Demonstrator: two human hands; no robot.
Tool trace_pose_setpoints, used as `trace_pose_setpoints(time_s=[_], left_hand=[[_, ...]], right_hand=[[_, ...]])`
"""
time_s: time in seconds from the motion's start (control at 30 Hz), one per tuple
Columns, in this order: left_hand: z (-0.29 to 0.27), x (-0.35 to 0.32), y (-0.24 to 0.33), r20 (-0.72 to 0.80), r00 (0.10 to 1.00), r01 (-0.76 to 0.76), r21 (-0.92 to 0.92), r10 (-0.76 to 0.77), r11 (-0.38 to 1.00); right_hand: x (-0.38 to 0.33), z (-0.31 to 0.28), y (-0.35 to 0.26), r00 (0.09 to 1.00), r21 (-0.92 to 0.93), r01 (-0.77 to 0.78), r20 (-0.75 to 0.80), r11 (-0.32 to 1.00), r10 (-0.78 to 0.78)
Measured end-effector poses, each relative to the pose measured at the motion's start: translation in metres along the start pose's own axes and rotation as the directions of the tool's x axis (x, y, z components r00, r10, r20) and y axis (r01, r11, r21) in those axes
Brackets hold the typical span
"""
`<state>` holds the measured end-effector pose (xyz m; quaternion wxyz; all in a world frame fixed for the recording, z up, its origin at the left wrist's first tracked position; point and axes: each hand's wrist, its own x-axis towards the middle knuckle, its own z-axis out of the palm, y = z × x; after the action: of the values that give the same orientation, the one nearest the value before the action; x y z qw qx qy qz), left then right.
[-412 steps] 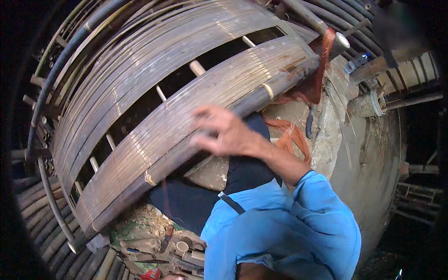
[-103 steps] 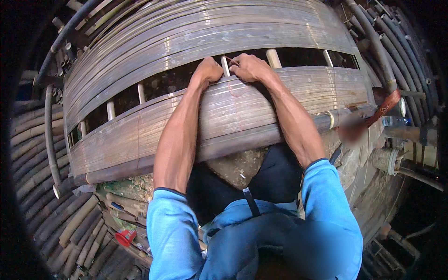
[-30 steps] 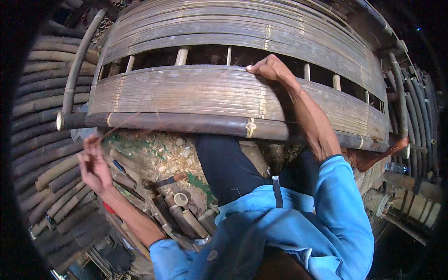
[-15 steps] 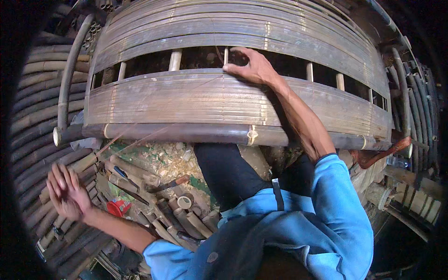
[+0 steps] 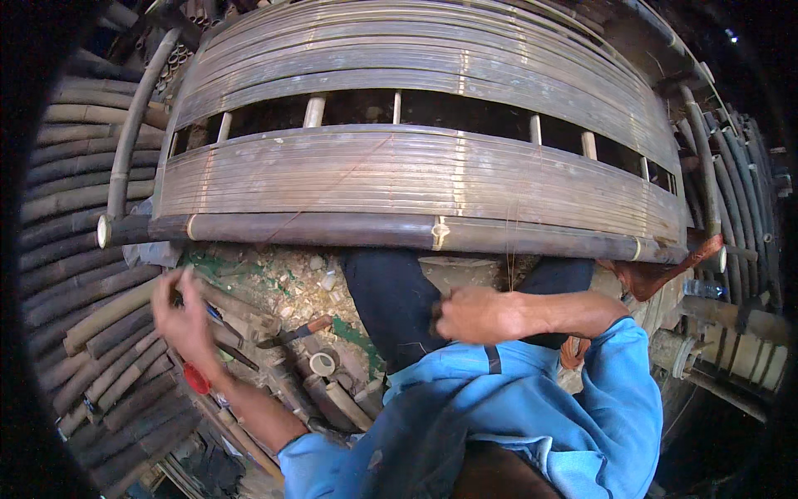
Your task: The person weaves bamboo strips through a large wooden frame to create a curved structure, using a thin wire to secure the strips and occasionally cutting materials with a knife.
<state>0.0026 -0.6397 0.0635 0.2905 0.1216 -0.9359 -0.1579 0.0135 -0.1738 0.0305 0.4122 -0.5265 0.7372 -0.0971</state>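
A bench-like frame of dark bamboo carries a surface of thin bamboo slats, split by a long dark gap with crosspieces showing. Left of my lap, my left hand is raised, its fingers smeared by motion. From the slats a thin reddish cord slants down leftward toward that hand; its end is lost to sight. Over my thighs, my right hand is curled closed, and what it holds, if anything, is hidden. Thin strands hang from the front rail down to near my right wrist.
Bamboo poles are stacked at the left, and more stand at the right. Below lie short bamboo pieces, a knife-like tool with a wooden handle, a red container and wood shavings. Orange-brown cloth hangs at the rail's right end.
My right hand has left the gap in the slats and come down to my lap, closing. My left hand has moved right, nearer the frame. Strands now show over the front rail.
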Motion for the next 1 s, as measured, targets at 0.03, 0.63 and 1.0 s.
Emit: trace_pose_setpoints(time_s=[0.03,0.63,1.0], left_hand=[[0.040,-0.004,0.033,-0.030,0.998,-0.066,-0.137,0.063,0.988],[0.239,-0.007,0.218,0.490,0.822,-0.263,-0.126,0.290,0.957],[0.026,0.160,0.017,0.453,0.854,0.432,-0.891,0.256,0.137]], right_hand=[[-0.002,-0.004,0.006,0.981,-0.157,-0.085,-0.187,0.984,0.055],[-0.031,-0.034,0.098,0.659,0.288,-0.120,-0.693,0.950,0.294],[-0.029,-0.095,0.192,0.275,0.525,-0.127,-0.796,0.841,0.539]])
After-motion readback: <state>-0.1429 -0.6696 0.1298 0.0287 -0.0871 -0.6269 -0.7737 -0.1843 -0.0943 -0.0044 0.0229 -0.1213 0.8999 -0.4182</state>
